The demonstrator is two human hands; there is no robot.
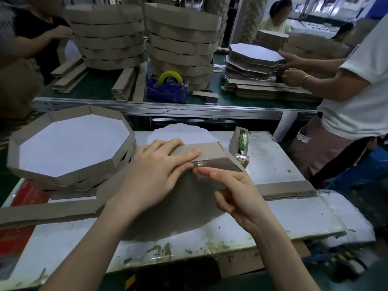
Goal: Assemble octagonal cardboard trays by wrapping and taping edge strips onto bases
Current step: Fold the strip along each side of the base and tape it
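Left hand (155,173), fingers flat, pins edge strip (210,151) to tilted base (178,208) so right hand's (237,196) straight forefinger seals the tape (199,163); dispenser (241,145) handy at two o'clock.

Everything cardboard here is dull and matt: the brown edge strip (212,153), the grey-brown base (189,198) with its faintly fibrous face. The tape (201,163) is clear and glossy. The finished tray (63,179) is lined with smooth white paper; the white table (283,215) looks scuffed and rough
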